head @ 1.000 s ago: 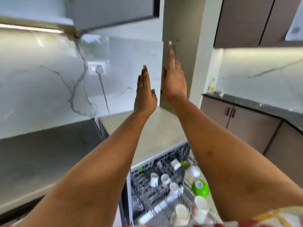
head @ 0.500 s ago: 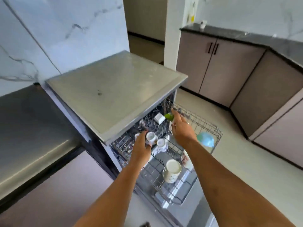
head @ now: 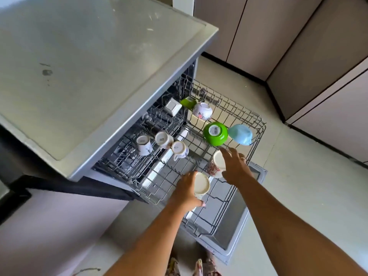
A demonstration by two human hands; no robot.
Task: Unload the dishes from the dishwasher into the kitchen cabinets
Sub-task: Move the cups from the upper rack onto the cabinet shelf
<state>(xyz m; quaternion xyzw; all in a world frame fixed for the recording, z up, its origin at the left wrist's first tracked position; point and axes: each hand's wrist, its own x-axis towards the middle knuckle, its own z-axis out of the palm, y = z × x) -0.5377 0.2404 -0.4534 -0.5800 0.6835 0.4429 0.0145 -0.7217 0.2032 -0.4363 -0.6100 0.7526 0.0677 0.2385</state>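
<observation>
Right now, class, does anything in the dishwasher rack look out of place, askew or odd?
The green bowl, upside down toward the far right of the rack, has a barcode label stuck on its base, odd for a washed dish. Nothing looks spilled or broken.

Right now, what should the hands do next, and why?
Probably curl the right hand round the floral cup: its fingers lie fairly straight over that cup, while the left hand grips the cream cup in the rack.
</observation>
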